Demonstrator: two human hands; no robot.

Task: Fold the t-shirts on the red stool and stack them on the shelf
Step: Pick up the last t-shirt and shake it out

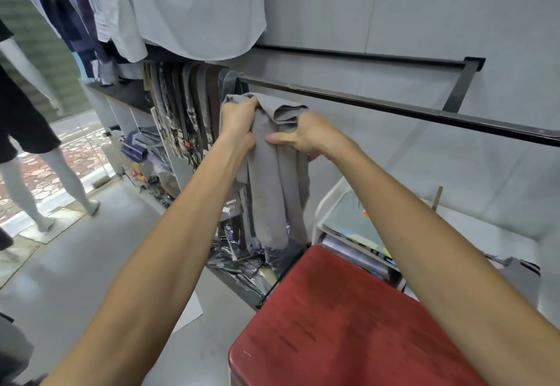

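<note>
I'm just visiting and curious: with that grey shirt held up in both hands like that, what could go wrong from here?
The grey t-shirt is bunched and hangs in loose folds from the left hand and right hand, so it may fold crooked. Its lower end dangles just above the plastic-wrapped clothes beyond the red stool and might snag there. It may also brush the black rail close behind.
</note>
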